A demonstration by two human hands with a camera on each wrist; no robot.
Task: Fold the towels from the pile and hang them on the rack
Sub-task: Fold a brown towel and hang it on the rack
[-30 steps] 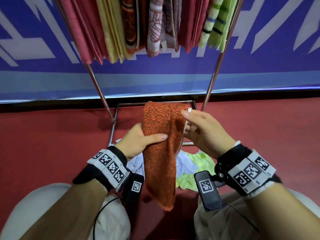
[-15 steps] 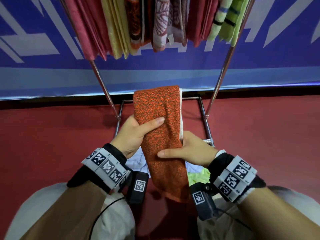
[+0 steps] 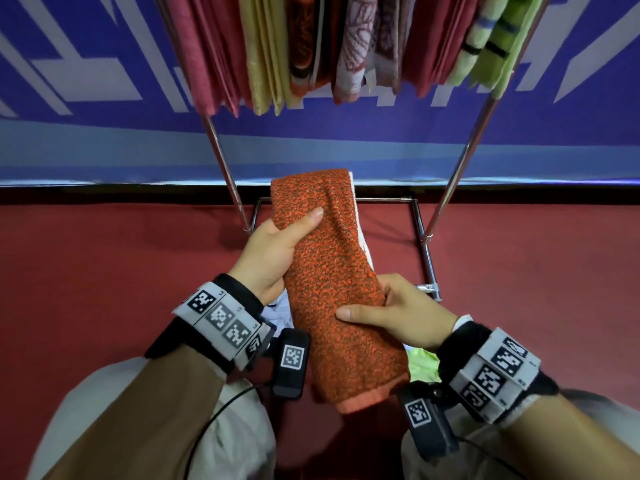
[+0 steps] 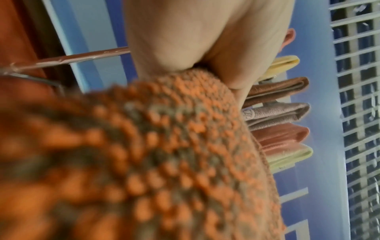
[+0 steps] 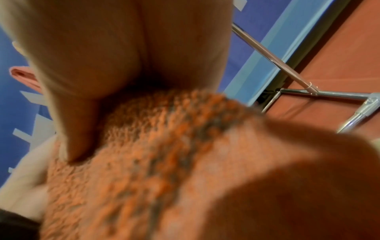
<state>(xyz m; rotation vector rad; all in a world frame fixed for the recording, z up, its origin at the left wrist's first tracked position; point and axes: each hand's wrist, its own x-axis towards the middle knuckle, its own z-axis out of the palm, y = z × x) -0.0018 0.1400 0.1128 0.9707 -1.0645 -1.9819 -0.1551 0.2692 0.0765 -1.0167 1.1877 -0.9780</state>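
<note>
Both hands [image 3: 270,258] [image 3: 405,317] around orange towel [image 3: 332,271]

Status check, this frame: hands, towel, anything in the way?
Left hand grips orange towel near its top; right hand grips its middle. Towel folded lengthwise, not yet on rack. Hung towels crowd it.

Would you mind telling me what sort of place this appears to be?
Probably a staged indoor recording area, not a home: a blue printed banner backs the scene, red carpet covers the floor, and a metal rack holds a row of folded towels.
</note>
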